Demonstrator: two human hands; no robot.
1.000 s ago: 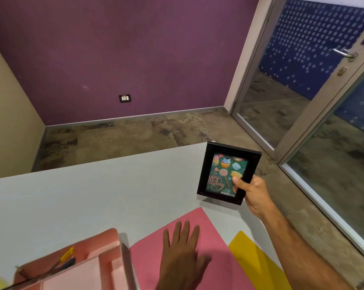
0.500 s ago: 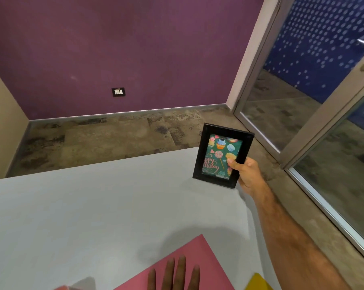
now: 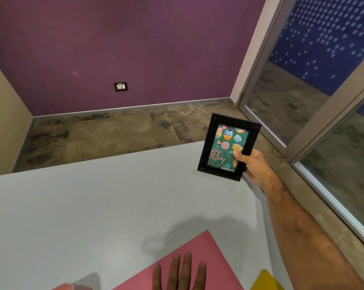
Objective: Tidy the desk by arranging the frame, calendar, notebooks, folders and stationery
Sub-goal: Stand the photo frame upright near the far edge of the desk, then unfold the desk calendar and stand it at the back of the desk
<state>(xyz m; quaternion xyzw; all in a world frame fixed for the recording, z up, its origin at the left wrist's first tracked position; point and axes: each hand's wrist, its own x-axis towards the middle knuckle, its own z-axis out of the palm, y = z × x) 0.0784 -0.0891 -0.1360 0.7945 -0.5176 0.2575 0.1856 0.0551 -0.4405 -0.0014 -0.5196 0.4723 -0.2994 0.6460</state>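
Resting flat on the smooth pink folder (image 3: 189, 260) at the desk's (image 3: 93, 206) near edge, the left hand (image 3: 180, 273) has its fingers straight and slightly spread. A yellow folder (image 3: 266, 280) corner pokes in beside it. Farther off, at the far right corner, the right hand (image 3: 253, 165) grips a rectangular black picture frame (image 3: 228, 146), thumb pressed on the glossy birthday print, the frame upright.

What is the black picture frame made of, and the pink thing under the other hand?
The picture frame looks like matt black wood or plastic: flat dull borders, no shine; which one is unclear. The pink folder under the left hand looks like thin card or plastic sheet: it lies flat with a sharp corner.
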